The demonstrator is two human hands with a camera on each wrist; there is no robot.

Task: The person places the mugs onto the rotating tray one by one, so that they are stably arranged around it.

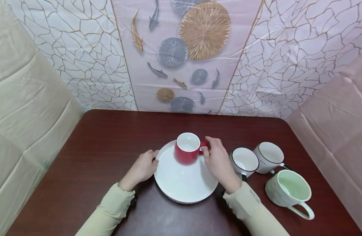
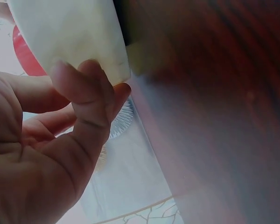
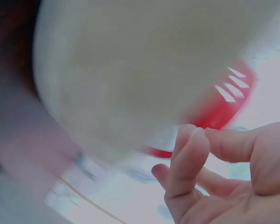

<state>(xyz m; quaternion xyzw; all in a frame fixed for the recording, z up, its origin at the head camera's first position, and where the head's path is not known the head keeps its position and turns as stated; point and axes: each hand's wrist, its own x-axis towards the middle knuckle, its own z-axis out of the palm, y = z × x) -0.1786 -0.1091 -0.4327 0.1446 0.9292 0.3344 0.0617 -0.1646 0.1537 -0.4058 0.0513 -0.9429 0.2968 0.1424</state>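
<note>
A red mug point(image 1: 185, 154) with a white inside stands upright on the back part of a round white tray point(image 1: 183, 183). At the tray's left edge, my left hand point(image 1: 143, 166) grips the rim; the left wrist view shows its curled fingers point(image 2: 91, 100) against the pale tray side point(image 2: 79, 42). My right hand point(image 1: 218, 160) reaches over the tray's right side and pinches the mug's handle. Close up in the right wrist view, thumb and finger of the right hand point(image 3: 210, 172) meet beside the blurred red mug point(image 3: 224, 102), partly hiding its handle.
To the right stand two white mugs with dark rims, the nearer one point(image 1: 245, 160) close to my right wrist and the other point(image 1: 268, 156) behind it. A pale green mug point(image 1: 282, 191) sits nearer the right edge of the dark wooden table point(image 1: 89, 170). Patterned cloth point(image 1: 181, 78) hangs behind.
</note>
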